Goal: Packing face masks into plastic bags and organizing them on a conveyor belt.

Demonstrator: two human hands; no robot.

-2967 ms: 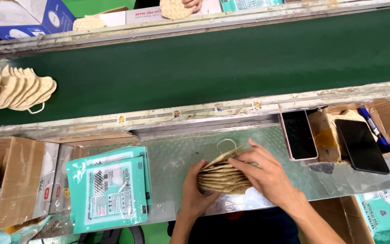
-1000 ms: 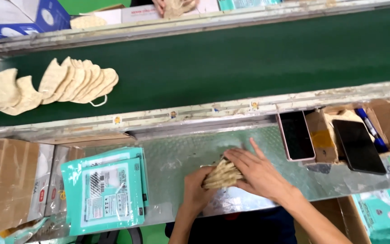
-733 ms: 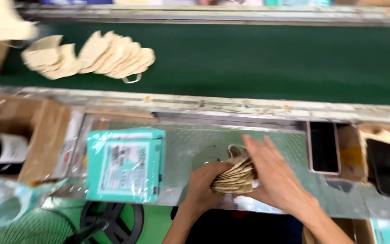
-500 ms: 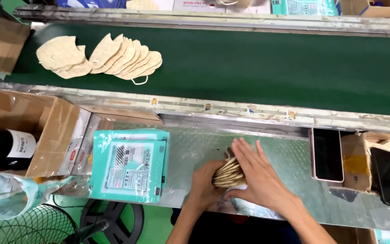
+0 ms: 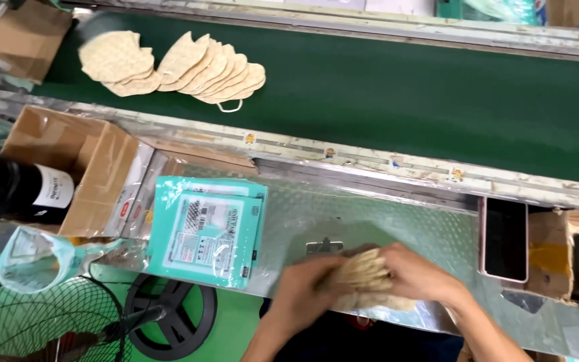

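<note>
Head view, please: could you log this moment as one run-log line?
left hand: holds mask stack | right hand: holds same stack | over metal table | teal pouches left | more masks on green belt

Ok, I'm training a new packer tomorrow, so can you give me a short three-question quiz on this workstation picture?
1. True or false: both hands grip one stack of beige masks.
2. What lies left of the hands on the metal worktop? A) teal packets B) scissors C) a tape roll
3. What colour is the conveyor belt carrying the fanned masks?

Key: 1 true: left hand and right hand clasp it. 2 A, the teal packets. 3 dark green.
</note>
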